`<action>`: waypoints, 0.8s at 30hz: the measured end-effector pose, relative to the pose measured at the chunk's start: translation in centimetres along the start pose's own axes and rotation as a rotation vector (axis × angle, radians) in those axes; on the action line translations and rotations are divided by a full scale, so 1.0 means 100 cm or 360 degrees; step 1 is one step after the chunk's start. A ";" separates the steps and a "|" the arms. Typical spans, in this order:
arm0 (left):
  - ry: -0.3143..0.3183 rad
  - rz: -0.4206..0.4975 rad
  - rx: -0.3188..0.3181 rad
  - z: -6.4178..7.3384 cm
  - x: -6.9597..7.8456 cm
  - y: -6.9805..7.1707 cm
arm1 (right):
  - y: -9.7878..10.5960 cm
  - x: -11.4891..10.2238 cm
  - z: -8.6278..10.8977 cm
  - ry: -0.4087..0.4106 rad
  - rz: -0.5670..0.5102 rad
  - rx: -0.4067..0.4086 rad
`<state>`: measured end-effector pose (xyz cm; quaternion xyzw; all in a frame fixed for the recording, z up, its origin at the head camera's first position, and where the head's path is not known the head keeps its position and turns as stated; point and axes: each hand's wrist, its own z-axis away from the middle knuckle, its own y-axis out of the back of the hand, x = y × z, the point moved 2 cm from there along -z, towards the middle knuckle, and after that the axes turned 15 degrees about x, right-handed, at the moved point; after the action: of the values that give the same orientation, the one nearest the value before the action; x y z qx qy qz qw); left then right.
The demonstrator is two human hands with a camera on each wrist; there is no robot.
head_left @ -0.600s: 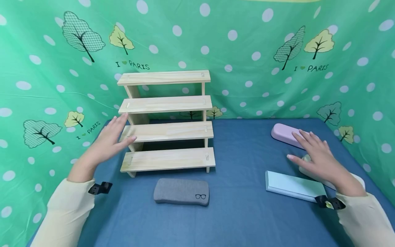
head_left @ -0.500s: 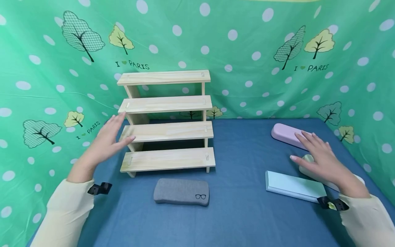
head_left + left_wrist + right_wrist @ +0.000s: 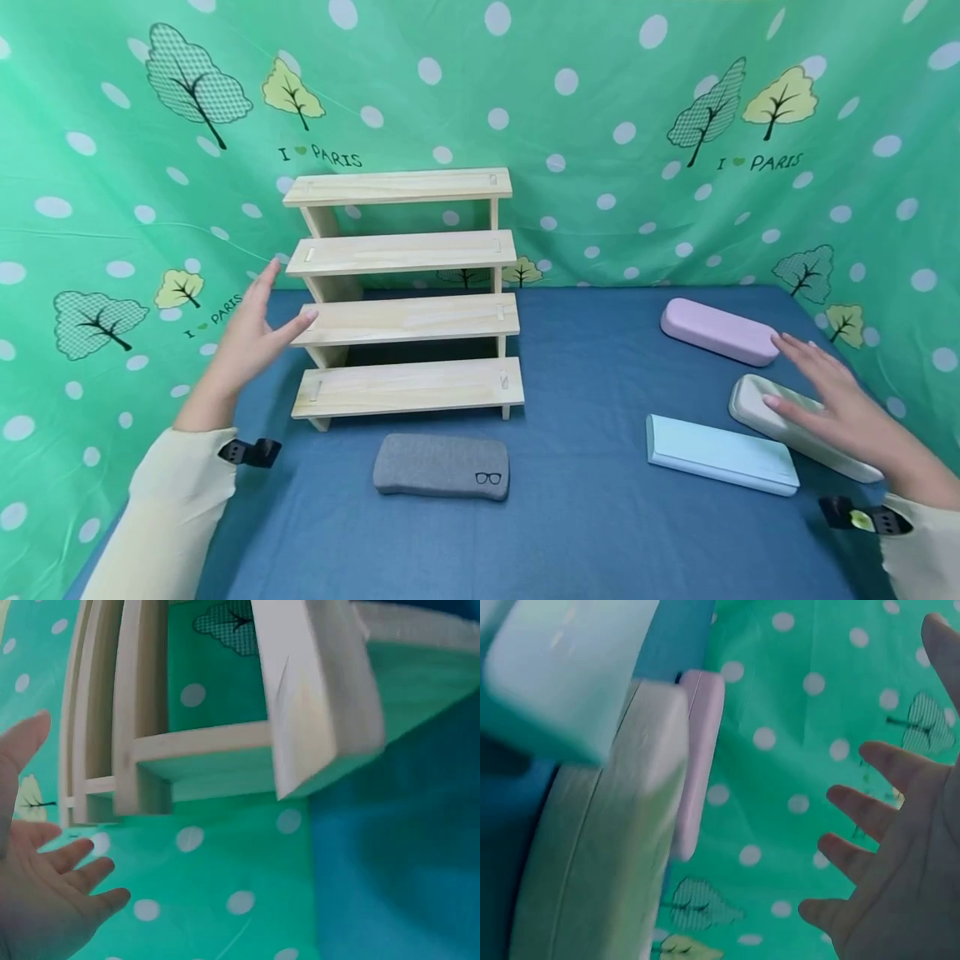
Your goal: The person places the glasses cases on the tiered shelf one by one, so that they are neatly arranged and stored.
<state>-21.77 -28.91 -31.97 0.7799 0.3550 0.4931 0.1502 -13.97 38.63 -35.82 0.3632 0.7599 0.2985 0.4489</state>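
My left hand (image 3: pixel 251 337) hovers by the left side of a four-step wooden shelf (image 3: pixel 405 318), fingers straight and thumb spread, holding nothing. In the left wrist view its fingers stand apart from the shelf's edges (image 3: pixel 322 697). Over on the right, my right hand (image 3: pixel 847 408) is spread above a pale grey-green glasses case (image 3: pixel 780 412), partly covering it. Beyond its fingertips lies a pink case (image 3: pixel 718 332), and nearer me a light blue case (image 3: pixel 720 452). The right wrist view shows the right hand's fingers (image 3: pixel 862 814) apart from all the cases.
A grey fabric glasses case (image 3: pixel 441 467) with a spectacles print lies in front of the shelf. Blue cloth (image 3: pixel 585 517) covers the table. A green polka-dot curtain (image 3: pixel 570 150) hangs behind and along both sides.
My right hand has moved right and toward me, uncovering more of the pink and grey-green cases. The left hand has shifted slightly left, away from the shelf.
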 end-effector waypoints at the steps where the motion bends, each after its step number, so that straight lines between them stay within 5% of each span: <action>1: 0.0049 0.0051 0.0002 0.000 -0.002 -0.002 | 0.001 0.003 0.002 -0.0024 0.0023 0.0006; 6: 0.0338 0.0341 0.0002 -0.004 -0.012 -0.011 | 0.002 0.021 0.009 -0.0175 0.0128 0.0007; 10: 0.0501 0.0414 0.0036 -0.007 -0.017 -0.017 | 0.002 0.038 0.015 -0.0329 0.0155 -0.0060; 24: 0.0586 0.0577 0.0104 -0.014 -0.017 -0.029 | 0.004 0.109 0.041 -0.0650 -0.0068 -0.0215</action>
<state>-24.59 -28.27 -34.14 0.7324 0.2466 0.6337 -0.0330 -13.83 48.30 -42.29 0.3691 0.6389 0.2594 0.6231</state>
